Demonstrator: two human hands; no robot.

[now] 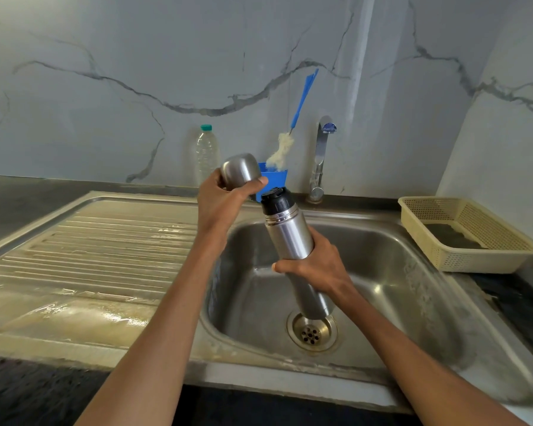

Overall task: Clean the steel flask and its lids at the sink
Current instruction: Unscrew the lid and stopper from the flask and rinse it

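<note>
Flask: steel flask is hanging over the sink bowl, tilted so the top is leaning far and left, its base sitting right above the drain
Flask look: brushed silver body, pretty shiny, a couple of ridged rings near the neck, nothing obviously dirty on the outside
Inner lid: black stopper lid is still sitting on the flask's neck, ribbed around the edge
Right hand: right hand is wrapping around the middle of the flask body, fingers closed tight on it, thumb pointing left
Left hand: left hand is gripping the steel cup lid up and to the left of the flask top, fingers and thumb clamped around its rim end, rounded closed end pointing far
Cup lid look: same brushed steel, domed, off the flask and just apart from the black stopper
Far side: blue holder is standing behind the flask with a bottle brush leaning in it, tap to its right, clear plastic bottle to its left
Right counter: cream plastic basket is sitting beside the sink
Left: drainboard is looking wet and stained
</note>
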